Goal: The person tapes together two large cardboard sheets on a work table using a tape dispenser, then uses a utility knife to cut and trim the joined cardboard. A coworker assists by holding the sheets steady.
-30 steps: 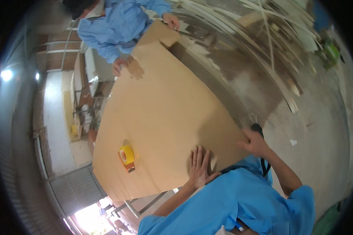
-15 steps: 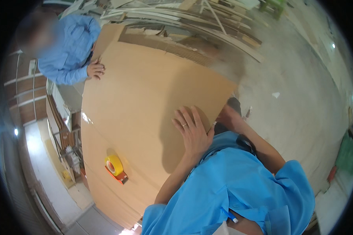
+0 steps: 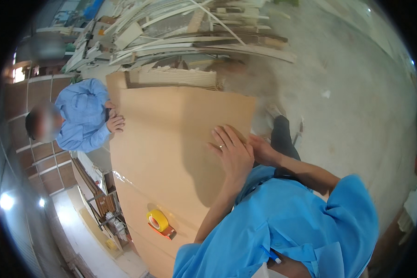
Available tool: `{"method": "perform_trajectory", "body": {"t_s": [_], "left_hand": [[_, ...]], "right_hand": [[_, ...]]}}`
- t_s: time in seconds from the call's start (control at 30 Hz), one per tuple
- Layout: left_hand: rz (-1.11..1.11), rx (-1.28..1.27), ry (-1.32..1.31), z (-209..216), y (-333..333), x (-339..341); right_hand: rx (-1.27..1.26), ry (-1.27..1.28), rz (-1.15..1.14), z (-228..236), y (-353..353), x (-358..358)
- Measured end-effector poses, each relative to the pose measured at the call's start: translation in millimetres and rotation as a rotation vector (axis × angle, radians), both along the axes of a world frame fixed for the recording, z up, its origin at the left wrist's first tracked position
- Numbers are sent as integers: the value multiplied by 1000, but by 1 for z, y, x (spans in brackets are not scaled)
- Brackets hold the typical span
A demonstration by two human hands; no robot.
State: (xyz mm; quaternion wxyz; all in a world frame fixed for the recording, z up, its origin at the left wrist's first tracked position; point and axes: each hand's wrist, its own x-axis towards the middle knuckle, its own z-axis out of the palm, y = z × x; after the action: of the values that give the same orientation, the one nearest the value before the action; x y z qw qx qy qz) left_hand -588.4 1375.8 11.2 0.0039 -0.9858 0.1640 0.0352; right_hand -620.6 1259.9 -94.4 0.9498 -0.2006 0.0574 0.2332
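Note:
A large brown cardboard sheet (image 3: 157,157) stretches out before me, with a strip of shiny clear tape near its left side. Flat on its right part lies my left hand (image 3: 234,153), fingers spread, a ring on one of them. My right hand (image 3: 264,150) is at the sheet's right edge, close beside the left; its fingers curl at the edge and are partly hidden. A roll of yellow tape (image 3: 158,220) in an orange-red tape dispenser (image 3: 169,231) rests on the cardboard, nearer to me and left of my hands.
Across the sheet at the far left, a co-worker in a blue shirt (image 3: 81,109) has a hand (image 3: 116,123) on its edge. Long boards and strips (image 3: 199,41) lie piled on the floor beyond. A shelf (image 3: 102,204) with stacked panels stands at the left. Concrete floor (image 3: 343,116) extends to the right.
My view has turned, so the sheet, tape dispenser and co-worker appear shifted. My right hand has come up closer to my left hand at the edge. The left hand stays flat on the cardboard.

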Motion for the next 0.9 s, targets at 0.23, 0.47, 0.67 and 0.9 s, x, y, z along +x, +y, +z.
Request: {"method": "perform_trajectory", "body": {"t_s": [0.23,0.47,0.67,0.9], "left_hand": [[39,-91,-125,12,-4,3],[23,-153,-179,-1,-32,28],[-20,34,-4,-20,-33,33],[-173,-205,-134,-26,-24,52]], "right_hand": [[8,-130,35,-22,-6,2],[68,102,-119,2,-20,29],[-100,69,-76,-38,-28,30],[-1083,-339,-253,-61,-11,52]]}}
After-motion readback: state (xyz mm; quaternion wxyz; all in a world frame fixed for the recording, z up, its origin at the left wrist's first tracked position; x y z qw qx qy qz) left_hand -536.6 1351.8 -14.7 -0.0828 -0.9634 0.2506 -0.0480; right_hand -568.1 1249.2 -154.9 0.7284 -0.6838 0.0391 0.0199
